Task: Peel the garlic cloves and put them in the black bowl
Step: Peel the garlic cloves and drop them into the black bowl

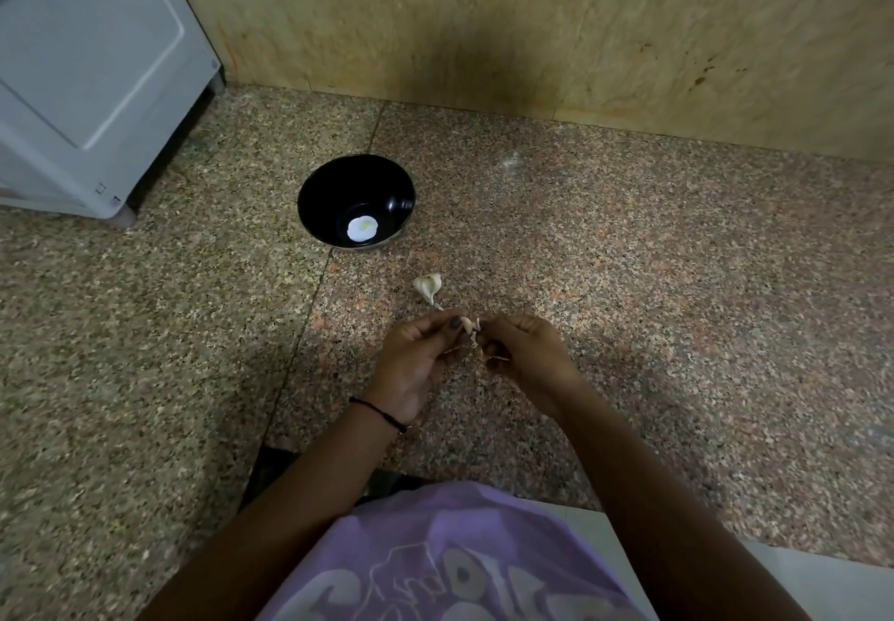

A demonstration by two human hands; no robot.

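I'm viewing thru the head cam, looking down at a person's two hands over a speckled stone floor [629, 281]. The fingertips of both hands are meeting at centre frame.

The left hand [411, 364] is curling thumb & fingers round a small garlic clove [467, 325] and pinching it; dark polish is showing on the thumbnail. The right hand [525, 354] is closing its fingertips narrowly on the clove's other side, pinching it too. Thin strips of peel [498, 358] are hanging just under the right fingers. How much skin is on the clove I can't tell, too small.

Just beyond the fingertips, twd the wall [484, 15], a second garlic piece [428, 285] is lying on the floor, apart from both hands, its thin tail pointing back at the left fingers.

Farther out & left of the fingers, the black bowl [338, 185] is sitting upright on the floor, well apart from the hands. A pale round spot [362, 228] is showing at its bottom; can't tell what it is.

A thin dark wrist band [379, 411] is circling the left wrist. Behind the hands, at bottom frame, a lilac shirt [435, 548] is filling the view. Far left of the fingers, a grey-white cabinet [87, 63] is standing against the wall.
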